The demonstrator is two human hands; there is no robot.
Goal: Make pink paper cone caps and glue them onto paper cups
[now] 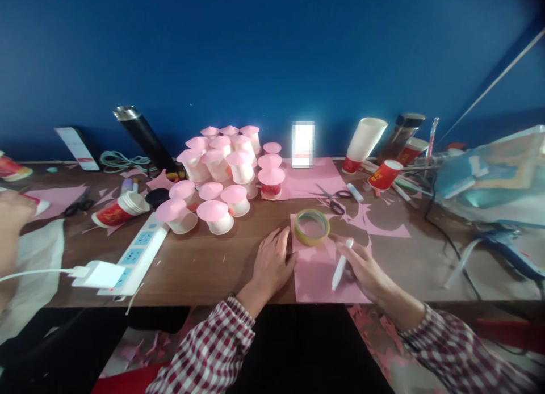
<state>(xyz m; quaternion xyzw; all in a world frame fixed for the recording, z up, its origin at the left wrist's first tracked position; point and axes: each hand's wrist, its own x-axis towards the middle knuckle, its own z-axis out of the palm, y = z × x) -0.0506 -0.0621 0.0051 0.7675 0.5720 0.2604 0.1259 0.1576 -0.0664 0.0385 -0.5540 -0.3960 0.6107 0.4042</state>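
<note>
A sheet of pink paper lies at the table's front edge, with a roll of yellowish tape resting flat on its far part. My left hand lies on the wood along the sheet's left edge, fingers stretched out and holding nothing. Between the fingers of my right hand is a white marker, slanting down toward the sheet. The fingertips of that hand reach close to the tape's right side; whether they touch it I cannot tell. Scissors and a small white tube lie behind the tape.
Several paper cups with pink cone tops stand left of centre. A power strip, tipped cups and another person's hand are further left. Paper scraps, a red cup and a glue gun are at right.
</note>
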